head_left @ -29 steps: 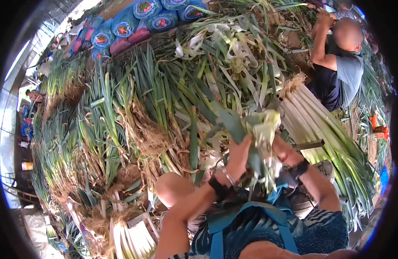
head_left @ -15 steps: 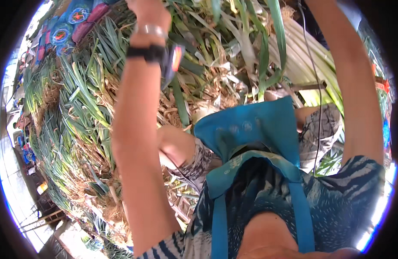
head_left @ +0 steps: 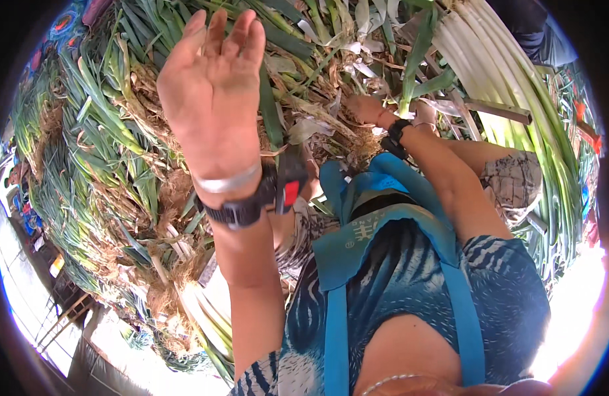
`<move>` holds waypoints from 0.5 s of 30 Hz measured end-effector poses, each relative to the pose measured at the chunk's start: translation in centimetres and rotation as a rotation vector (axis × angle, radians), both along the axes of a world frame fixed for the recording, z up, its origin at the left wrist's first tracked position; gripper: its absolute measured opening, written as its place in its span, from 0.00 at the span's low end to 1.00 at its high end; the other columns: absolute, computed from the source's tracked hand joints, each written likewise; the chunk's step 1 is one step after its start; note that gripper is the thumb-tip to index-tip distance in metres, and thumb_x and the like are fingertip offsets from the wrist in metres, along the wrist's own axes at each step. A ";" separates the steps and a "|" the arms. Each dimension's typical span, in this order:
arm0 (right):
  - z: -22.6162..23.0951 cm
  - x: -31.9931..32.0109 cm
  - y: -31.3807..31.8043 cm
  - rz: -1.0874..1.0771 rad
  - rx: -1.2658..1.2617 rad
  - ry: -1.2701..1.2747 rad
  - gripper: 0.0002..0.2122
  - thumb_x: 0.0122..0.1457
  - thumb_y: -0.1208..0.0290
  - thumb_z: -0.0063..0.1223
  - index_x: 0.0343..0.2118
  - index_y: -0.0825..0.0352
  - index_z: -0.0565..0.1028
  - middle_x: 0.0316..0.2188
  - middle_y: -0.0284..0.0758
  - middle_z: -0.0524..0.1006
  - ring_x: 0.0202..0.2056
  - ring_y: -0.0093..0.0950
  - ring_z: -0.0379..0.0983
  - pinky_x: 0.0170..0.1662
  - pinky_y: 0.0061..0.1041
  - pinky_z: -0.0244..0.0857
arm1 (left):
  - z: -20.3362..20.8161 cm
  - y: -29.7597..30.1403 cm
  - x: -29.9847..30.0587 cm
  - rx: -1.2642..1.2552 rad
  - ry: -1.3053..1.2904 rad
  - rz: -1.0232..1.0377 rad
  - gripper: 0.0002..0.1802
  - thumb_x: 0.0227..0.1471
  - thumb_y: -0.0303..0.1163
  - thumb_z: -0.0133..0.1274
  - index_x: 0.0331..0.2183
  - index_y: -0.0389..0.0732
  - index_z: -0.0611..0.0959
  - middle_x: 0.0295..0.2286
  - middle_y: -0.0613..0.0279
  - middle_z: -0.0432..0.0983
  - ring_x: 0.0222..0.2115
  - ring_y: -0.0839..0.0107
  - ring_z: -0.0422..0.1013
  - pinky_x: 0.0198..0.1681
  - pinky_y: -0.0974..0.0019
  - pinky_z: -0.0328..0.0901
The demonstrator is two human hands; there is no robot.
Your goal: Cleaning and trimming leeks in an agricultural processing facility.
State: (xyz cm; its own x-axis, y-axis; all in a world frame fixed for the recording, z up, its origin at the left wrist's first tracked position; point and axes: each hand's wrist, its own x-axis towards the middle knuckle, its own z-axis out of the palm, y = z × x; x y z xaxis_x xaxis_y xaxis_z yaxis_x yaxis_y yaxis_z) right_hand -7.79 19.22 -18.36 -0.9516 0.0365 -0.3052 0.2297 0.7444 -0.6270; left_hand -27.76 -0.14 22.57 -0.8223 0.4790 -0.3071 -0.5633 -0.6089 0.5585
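My left hand [head_left: 212,92] is raised over the leek pile with its fingers stretched out and nothing in it. A silver bangle and a black strap with a dark device [head_left: 292,188] circle that wrist. Low between my knees, my right hand [head_left: 366,108] reaches in among dry leek leaves [head_left: 311,109]; its fingers are hidden. Just below it lies a tuft of pale brown roots [head_left: 365,142]. A leek with a broad green leaf [head_left: 420,56] stands right beside that hand.
Unpeeled leeks [head_left: 67,191] are heaped along the left. A stack of clean pale leeks [head_left: 482,59] lies at the right, by a metal bar [head_left: 499,111]. My blue apron [head_left: 377,231] hangs across my lap. Several white stalks [head_left: 208,310] lie at lower left.
My left hand has come back toward me and fully into view. My right hand has swung from the top right down between my knees. The apron's lower part has bunched up.
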 end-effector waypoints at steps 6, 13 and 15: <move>4.0 -9.0 3.0 -0.080 0.215 0.190 0.21 0.52 0.74 0.48 0.52 0.60 0.68 0.52 0.41 0.68 0.49 0.43 0.67 0.46 0.39 0.66 | -0.2 -3.4 1.6 0.134 -0.109 -0.075 0.26 0.55 0.25 0.42 0.54 0.32 0.58 0.52 0.36 0.58 0.54 0.43 0.58 0.57 0.43 0.54; 4.0 -12.3 6.2 0.202 0.749 -0.248 0.33 0.45 0.79 0.59 0.58 0.58 0.64 0.55 0.43 0.65 0.55 0.40 0.63 0.44 0.41 0.67 | 0.4 -5.1 2.2 0.105 -0.103 -0.061 0.32 0.56 0.25 0.38 0.60 0.39 0.51 0.58 0.40 0.51 0.58 0.47 0.54 0.60 0.44 0.50; 3.1 -12.6 8.0 0.298 0.718 -0.442 0.30 0.45 0.78 0.59 0.55 0.61 0.67 0.51 0.44 0.69 0.51 0.40 0.67 0.43 0.41 0.68 | 0.4 -4.9 2.0 0.122 -0.108 -0.076 0.32 0.56 0.25 0.38 0.60 0.38 0.51 0.58 0.40 0.51 0.58 0.47 0.53 0.60 0.44 0.51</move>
